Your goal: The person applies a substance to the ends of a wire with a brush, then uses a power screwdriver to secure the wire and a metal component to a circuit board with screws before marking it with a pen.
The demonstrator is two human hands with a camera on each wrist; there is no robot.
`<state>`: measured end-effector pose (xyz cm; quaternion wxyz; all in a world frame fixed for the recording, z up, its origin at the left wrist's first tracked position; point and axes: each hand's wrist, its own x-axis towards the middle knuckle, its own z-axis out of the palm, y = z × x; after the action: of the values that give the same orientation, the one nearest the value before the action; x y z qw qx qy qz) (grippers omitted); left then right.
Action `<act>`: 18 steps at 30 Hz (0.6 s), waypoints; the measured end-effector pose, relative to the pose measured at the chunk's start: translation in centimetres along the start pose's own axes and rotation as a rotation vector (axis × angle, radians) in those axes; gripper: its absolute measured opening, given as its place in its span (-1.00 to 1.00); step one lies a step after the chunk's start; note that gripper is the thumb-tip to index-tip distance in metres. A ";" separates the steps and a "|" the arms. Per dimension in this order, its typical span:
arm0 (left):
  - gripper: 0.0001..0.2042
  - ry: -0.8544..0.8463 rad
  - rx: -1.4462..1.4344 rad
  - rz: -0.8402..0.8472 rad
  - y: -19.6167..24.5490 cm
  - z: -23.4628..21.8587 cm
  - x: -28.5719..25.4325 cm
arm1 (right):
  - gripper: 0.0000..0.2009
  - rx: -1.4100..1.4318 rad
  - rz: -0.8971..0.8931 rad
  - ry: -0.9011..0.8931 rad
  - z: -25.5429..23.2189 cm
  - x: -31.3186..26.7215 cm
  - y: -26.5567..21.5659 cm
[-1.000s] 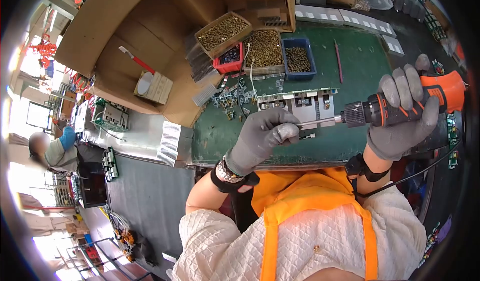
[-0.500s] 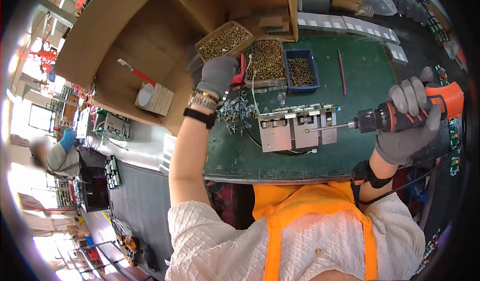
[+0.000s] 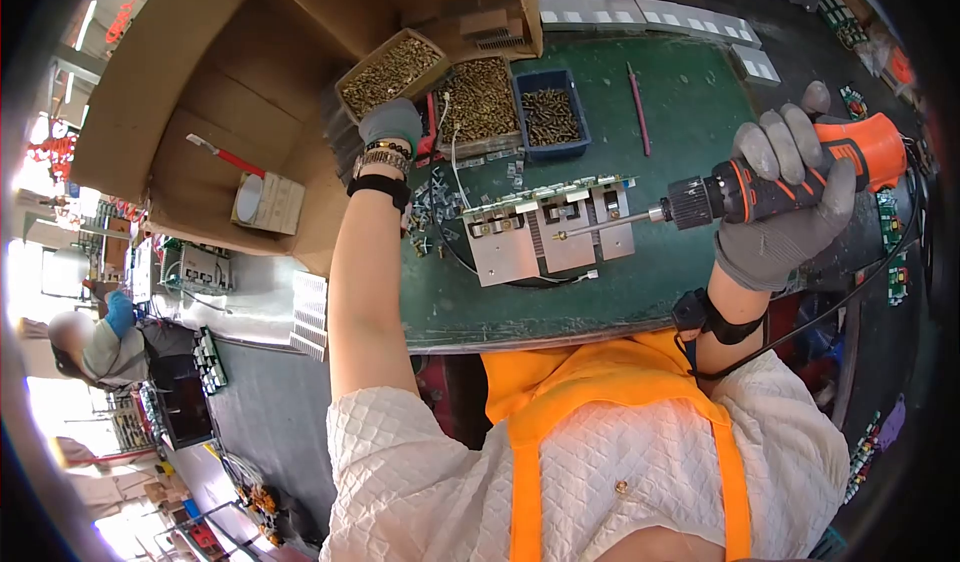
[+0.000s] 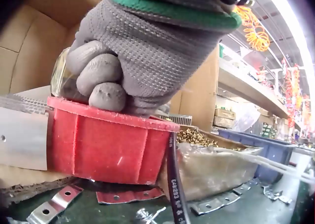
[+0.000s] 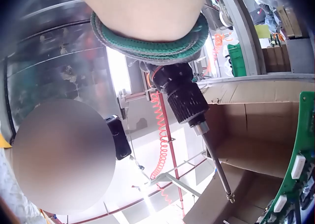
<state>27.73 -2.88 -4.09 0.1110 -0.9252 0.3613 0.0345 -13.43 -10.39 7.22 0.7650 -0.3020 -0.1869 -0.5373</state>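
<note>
reaching toward the upper left of the head view, the left hand [image 3: 391, 125] sits in the small red bin [image 3: 432, 127], which stands between the cardboard tray of brass screws [image 3: 388, 65] and a second tray of screws [image 3: 482, 102]. in the left wrist view the gloved fingers [image 4: 101, 81] are curled down over the bin's rim [image 4: 110, 135], tips inside; whether they have pinched a part cannot be told, as the contents are hidden. the bins stand in a row at the back of the green bench [image 3: 690, 122], within one arm's reach, which looks to be why the arm is stretched straight out.

at mid frame the metal heat-sink assembly [image 3: 550, 230], with a green circuit board along its far edge, lies flat on the bench just in front of the person, untouched by either hand. loose metal brackets [image 3: 432, 207] lie scattered between it and the bins. a blue bin of dark screws [image 3: 548, 114] stands right of the brass trays, a red pen [image 3: 638, 109] beyond it.

at the right of the frame the right hand [image 3: 785, 202] is wrapped fully round the orange and black electric screwdriver [image 3: 790, 180], fingers closed over the grip. the tool is held level above the bench, its bit [image 3: 605, 224] pointing left over the assembly but apparently clear of it, a parked position while the other hand is at the bin. the right wrist view shows the chuck [image 5: 184, 98] and bare bit [image 5: 216, 172] in the air.
</note>
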 end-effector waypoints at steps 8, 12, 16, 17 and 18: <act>-0.79 0.212 -0.551 0.185 -3.4 0.9 -3.8 | -0.48 -0.067 -0.020 -0.046 0.5 -0.3 -0.7; -0.80 0.415 -0.692 0.293 -2.9 1.6 -5.8 | -0.47 -0.069 -0.001 -0.042 1.2 -0.7 -0.1; -0.81 0.386 -0.909 0.342 -2.4 1.1 -10.9 | -0.47 -0.064 0.043 -0.075 1.2 -1.0 -0.9; -0.81 0.358 -0.933 0.357 -2.4 1.2 -12.7 | -0.46 -0.098 0.046 -0.076 1.1 -1.0 -1.4; -0.80 0.324 -0.959 0.365 -2.7 1.4 -14.7 | -0.45 -0.131 0.057 -0.074 1.0 -1.2 -1.8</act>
<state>18.70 9.07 -2.86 -0.3889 -0.7877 0.4724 0.0712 -15.51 -9.35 7.71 0.7511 -0.3761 -0.1707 -0.5150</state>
